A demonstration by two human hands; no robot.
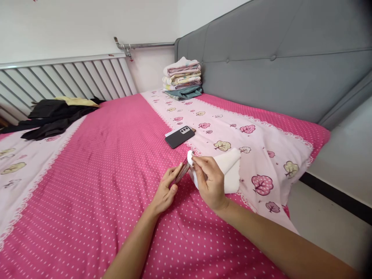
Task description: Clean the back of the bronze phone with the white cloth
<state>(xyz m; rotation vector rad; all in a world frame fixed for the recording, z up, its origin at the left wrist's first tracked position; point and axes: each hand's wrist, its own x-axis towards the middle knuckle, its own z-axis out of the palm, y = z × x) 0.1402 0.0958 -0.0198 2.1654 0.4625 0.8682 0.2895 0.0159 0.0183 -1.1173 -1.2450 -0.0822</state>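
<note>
My left hand [165,192] is closed on a thin phone [182,172], tilted so that mostly its edge shows; its faces are largely hidden. Between the thumb and fingers of my right hand [209,180] is a bunched white cloth [190,158], pressed close to the phone's upper end. Whether it touches the phone I cannot tell. Behind the right hand a cream folded cloth [231,170] lies on the bed. Just beyond my hands rests a dark phone [179,137], camera side up, with a pale flat thing partly under it.
Pink dotted bedding [116,186] spreads under everything. A stack of folded cloths [183,77] stands by the grey headboard [250,58]. Dark clothes [55,116] lie at the far left, near a white radiator [87,77]. The bed's edge drops to the floor [314,205] on the right.
</note>
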